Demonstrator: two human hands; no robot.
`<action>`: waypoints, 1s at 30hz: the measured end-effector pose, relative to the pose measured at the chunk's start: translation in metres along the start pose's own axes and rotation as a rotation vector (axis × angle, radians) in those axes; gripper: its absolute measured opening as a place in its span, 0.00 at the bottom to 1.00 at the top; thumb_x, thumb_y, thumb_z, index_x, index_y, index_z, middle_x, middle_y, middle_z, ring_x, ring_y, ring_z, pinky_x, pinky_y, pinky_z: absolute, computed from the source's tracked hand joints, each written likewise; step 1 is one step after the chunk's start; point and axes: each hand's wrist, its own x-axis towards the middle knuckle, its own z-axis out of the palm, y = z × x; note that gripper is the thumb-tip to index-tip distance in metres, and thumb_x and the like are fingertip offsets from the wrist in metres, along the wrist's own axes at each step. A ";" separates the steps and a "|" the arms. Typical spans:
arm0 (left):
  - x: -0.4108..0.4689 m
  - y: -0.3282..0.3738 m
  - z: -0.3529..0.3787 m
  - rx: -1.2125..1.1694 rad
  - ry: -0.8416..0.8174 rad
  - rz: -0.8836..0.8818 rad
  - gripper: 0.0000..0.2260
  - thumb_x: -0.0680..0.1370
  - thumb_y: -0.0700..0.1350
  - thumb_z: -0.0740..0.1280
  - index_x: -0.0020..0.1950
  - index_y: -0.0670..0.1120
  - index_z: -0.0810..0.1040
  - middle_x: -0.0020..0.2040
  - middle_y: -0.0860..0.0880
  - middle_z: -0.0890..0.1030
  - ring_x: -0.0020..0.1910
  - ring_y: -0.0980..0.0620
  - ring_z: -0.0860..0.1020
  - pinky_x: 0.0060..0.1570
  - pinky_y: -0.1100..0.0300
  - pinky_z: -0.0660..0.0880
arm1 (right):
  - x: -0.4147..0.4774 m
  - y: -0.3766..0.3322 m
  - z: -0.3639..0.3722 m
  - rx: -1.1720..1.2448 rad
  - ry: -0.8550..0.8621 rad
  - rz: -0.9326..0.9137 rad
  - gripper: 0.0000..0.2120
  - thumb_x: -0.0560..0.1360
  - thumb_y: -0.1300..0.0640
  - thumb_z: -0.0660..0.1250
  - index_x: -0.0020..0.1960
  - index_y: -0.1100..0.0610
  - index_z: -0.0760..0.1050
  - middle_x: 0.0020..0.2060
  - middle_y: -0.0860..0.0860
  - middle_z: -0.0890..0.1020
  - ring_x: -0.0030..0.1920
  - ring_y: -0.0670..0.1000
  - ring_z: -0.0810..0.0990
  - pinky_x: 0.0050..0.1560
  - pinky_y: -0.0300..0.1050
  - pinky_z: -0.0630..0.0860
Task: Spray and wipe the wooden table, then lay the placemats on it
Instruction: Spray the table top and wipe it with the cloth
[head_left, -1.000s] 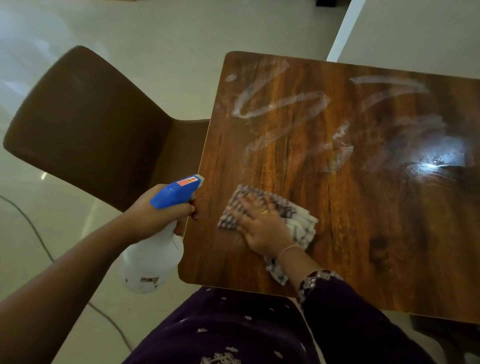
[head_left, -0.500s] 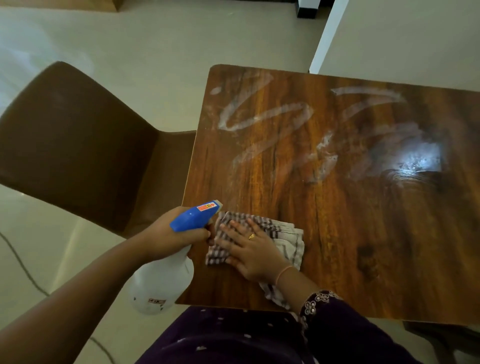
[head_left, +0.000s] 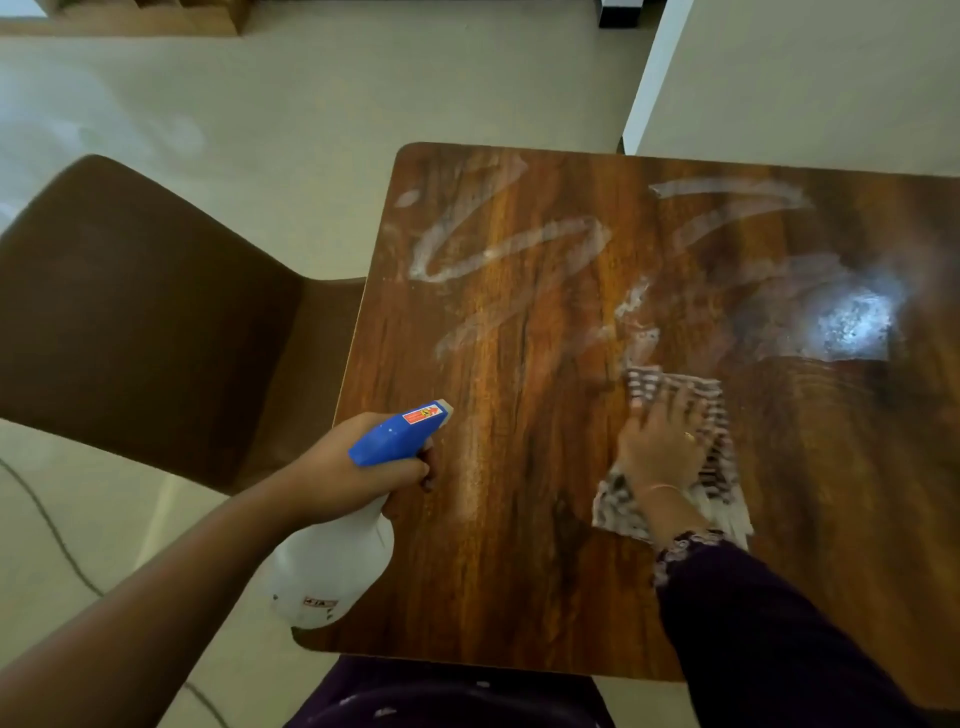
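Placing everything off the wooden table (head_left: 519, 545) here. Hard against its left edge a brown chair (head_left: 130, 322) is sitting with its seat pointing in at the table. A thin cable (head_left: 47, 525) is trailing over the pale floor below the chair, well left of the table.

At the table's near-left corner the left hand (head_left: 358, 467) is gripping the spray bottle (head_left: 332, 571). The fingers are curling snug round the neck, just under the blue trigger head (head_left: 397, 431). The nozzle is pointing in over the tabletop, and the white body is hanging down across the table's corner. Can't tell if a finger is actually squeezing the trigger.

Over the far-left part of the tabletop, pale smeary streaks (head_left: 509, 244) are running in zigzags. Moving toward the table's middle-right, the right hand (head_left: 662, 441) is lying flat on the striped cloth (head_left: 719, 447). Its fingers are straightened and spread, pressing the cloth onto the wood rather than curling round it, though it's a bit blurry. The cloth is poking out past the fingertips and under the wrist. A dark purple sleeve (head_left: 753, 623) is reaching in over the table's near edge.

Further right on the tabletop a bright glare patch (head_left: 852, 322) is shining on wet-looking wood. Beyond the table's far edge a white wall (head_left: 779, 78) is standing.
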 end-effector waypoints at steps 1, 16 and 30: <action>0.002 0.003 0.002 0.011 0.003 -0.002 0.04 0.76 0.34 0.65 0.44 0.42 0.76 0.35 0.55 0.81 0.30 0.57 0.77 0.35 0.68 0.75 | -0.005 -0.017 0.004 -0.023 -0.007 -0.123 0.27 0.82 0.49 0.50 0.78 0.54 0.50 0.78 0.54 0.51 0.77 0.59 0.48 0.75 0.62 0.47; 0.065 0.062 0.019 0.001 0.015 -0.033 0.06 0.76 0.33 0.64 0.43 0.43 0.75 0.34 0.55 0.82 0.27 0.58 0.76 0.31 0.66 0.77 | 0.081 0.021 -0.016 -0.066 -0.037 -0.418 0.30 0.81 0.46 0.51 0.78 0.58 0.50 0.77 0.57 0.53 0.77 0.57 0.50 0.75 0.58 0.49; 0.090 0.067 0.042 -0.030 0.029 -0.085 0.05 0.73 0.42 0.66 0.44 0.41 0.75 0.35 0.50 0.81 0.29 0.55 0.76 0.33 0.65 0.76 | 0.062 -0.035 -0.002 -0.138 -0.165 -0.855 0.28 0.82 0.47 0.47 0.78 0.57 0.49 0.78 0.54 0.51 0.78 0.55 0.46 0.75 0.54 0.43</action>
